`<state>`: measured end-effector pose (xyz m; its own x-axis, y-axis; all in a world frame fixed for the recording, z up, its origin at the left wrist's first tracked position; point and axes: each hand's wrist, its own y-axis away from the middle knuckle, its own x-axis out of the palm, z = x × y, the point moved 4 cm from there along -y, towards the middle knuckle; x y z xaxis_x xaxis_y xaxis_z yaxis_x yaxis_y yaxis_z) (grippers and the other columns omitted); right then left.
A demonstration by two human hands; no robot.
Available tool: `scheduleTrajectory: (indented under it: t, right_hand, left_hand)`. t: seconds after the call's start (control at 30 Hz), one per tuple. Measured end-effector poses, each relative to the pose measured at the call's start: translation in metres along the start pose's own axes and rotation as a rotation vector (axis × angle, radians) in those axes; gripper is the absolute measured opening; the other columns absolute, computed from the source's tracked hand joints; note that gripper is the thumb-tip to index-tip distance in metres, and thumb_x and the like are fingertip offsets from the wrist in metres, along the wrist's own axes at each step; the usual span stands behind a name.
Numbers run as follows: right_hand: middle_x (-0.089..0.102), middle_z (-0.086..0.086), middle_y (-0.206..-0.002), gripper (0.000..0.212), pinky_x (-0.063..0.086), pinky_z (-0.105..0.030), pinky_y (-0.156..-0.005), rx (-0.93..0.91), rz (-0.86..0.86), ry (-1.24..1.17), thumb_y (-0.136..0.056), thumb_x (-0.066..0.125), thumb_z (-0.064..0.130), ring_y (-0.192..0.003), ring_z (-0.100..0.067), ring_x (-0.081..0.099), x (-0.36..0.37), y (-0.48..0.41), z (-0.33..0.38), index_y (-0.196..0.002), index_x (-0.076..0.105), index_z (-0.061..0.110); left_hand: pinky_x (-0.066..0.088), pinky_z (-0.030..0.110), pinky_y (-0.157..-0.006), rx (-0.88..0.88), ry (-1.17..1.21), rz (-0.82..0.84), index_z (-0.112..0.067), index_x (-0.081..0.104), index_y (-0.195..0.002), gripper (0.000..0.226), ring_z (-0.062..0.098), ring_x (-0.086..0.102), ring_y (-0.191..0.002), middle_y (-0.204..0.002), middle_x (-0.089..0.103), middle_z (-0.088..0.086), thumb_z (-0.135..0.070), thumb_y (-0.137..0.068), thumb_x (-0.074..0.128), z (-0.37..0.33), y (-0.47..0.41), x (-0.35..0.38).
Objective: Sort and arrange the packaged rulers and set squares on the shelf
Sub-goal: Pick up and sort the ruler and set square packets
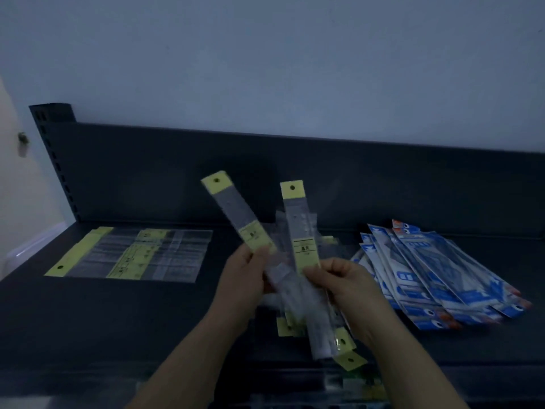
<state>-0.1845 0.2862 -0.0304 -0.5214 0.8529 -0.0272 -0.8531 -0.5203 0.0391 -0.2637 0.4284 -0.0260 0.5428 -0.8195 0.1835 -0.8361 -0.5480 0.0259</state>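
Observation:
Both hands hold clear-sleeved rulers with yellow header cards above the dark shelf. My left hand grips one packaged ruler that leans up and to the left. My right hand grips another ruler that stands nearly upright. More rulers in the same bundle point down toward me between the two hands. A row of rulers lies flat on the shelf's left side. Blue and white set square packs are fanned out on the right.
The shelf's dark back panel rises behind everything, with a slotted upright at the left corner. Loose yellow-tagged rulers lie under my hands. A pale wall stands above the shelf, and a light door with a handle is at far left.

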Motion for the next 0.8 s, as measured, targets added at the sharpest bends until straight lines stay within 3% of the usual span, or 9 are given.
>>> scheduleTrajectory:
  t: [0.13,0.23,0.37,0.5,0.6,0.73,0.8]
  right_hand:
    - [0.073,-0.015,-0.082,0.019,0.057,-0.041,-0.072,0.013,-0.016,-0.071,-0.086,0.067,0.019,-0.074,-0.028,0.068,0.009,0.010,-0.001,-0.086,0.071,0.001]
    - [0.075,-0.011,-0.085,0.015,0.057,-0.046,-0.081,-0.037,-0.026,-0.006,-0.090,0.062,0.021,-0.082,-0.027,0.071,0.024,0.016,-0.002,-0.085,0.073,0.011]
    - [0.074,-0.006,-0.092,0.026,0.056,-0.036,-0.080,-0.034,0.023,0.079,-0.098,0.048,0.023,-0.088,-0.021,0.070,0.032,0.025,-0.008,-0.088,0.071,0.019]
    - [0.072,-0.012,-0.096,0.015,0.054,-0.051,-0.077,-0.027,0.061,0.074,-0.093,0.057,0.020,-0.090,-0.040,0.065,0.024,0.033,-0.017,-0.095,0.072,0.016]
    - [0.073,-0.002,-0.084,0.015,0.050,-0.027,-0.054,-0.076,0.080,0.083,-0.089,0.062,0.010,-0.066,-0.016,0.064,0.024,0.039,-0.016,-0.094,0.071,0.021]
    - [0.070,0.017,-0.074,0.021,0.045,-0.009,-0.058,-0.164,0.081,0.211,-0.089,0.061,0.007,-0.065,0.008,0.062,0.023,0.044,-0.004,-0.093,0.070,0.026]
    - [0.066,0.018,-0.071,0.021,0.044,-0.007,-0.056,-0.193,-0.028,0.343,-0.090,0.061,0.011,-0.063,0.010,0.059,-0.001,0.042,0.004,-0.093,0.067,0.031]
  left_hand:
    - [0.054,0.044,-0.088,-0.097,-0.044,0.115,-0.019,0.068,-0.104,0.026,0.023,0.070,-0.094,-0.099,0.074,0.002,-0.021,-0.101,0.042,0.014,0.019,0.005]
    - [0.055,0.044,-0.088,-0.078,-0.057,0.167,-0.023,0.066,-0.109,0.021,0.021,0.070,-0.096,-0.101,0.074,-0.001,-0.028,-0.099,0.049,0.017,0.030,0.011]
    - [0.055,0.036,-0.088,-0.062,-0.051,0.132,-0.020,0.066,-0.111,0.020,0.015,0.070,-0.097,-0.104,0.074,-0.003,-0.022,-0.095,0.055,0.020,0.036,0.002]
    - [0.053,0.039,-0.090,-0.062,-0.071,0.145,-0.022,0.067,-0.109,0.020,0.016,0.069,-0.098,-0.104,0.074,-0.003,-0.022,-0.096,0.053,0.023,0.040,-0.004]
    - [0.053,0.035,-0.088,-0.070,-0.086,0.167,-0.023,0.068,-0.108,0.021,0.014,0.069,-0.097,-0.102,0.074,-0.004,-0.024,-0.098,0.049,0.024,0.041,-0.003]
    - [0.054,0.032,-0.082,-0.049,-0.152,0.175,-0.020,0.069,-0.106,0.023,0.014,0.070,-0.094,-0.100,0.074,-0.002,-0.027,-0.097,0.049,0.022,0.042,0.000]
    - [0.056,0.031,-0.071,-0.091,-0.064,0.085,-0.012,0.066,-0.104,0.023,0.017,0.071,-0.081,-0.093,0.075,0.004,-0.023,-0.099,0.046,0.021,0.039,-0.004]
